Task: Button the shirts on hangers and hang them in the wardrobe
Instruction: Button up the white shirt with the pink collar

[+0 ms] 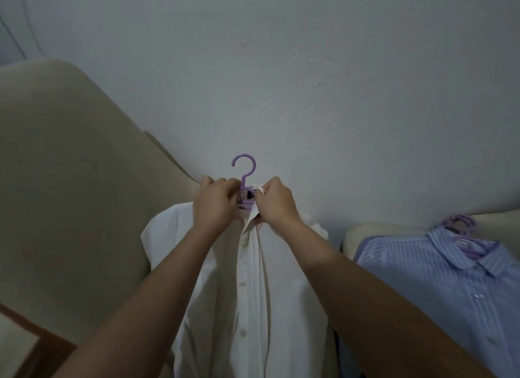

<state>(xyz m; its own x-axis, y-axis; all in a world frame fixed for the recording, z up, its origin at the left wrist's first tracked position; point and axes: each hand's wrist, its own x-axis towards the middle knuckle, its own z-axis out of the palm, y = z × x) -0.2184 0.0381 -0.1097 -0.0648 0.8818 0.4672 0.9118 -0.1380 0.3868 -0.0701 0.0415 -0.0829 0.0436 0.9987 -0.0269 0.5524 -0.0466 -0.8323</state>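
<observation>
Head view: a white shirt [281, 265] is lying on a purple hanger [244, 166], its length running from 12 to 6 o'clock. The left hand [216, 203] is gripping the collar [247, 221] beside the hanger's neck. The right hand [277, 200], at its 3 o'clock, is pinching the opposite collar edge. Both are sitting equally near the neck opening. A blue striped shirt [439, 279] is lying at 4 o'clock.
</observation>
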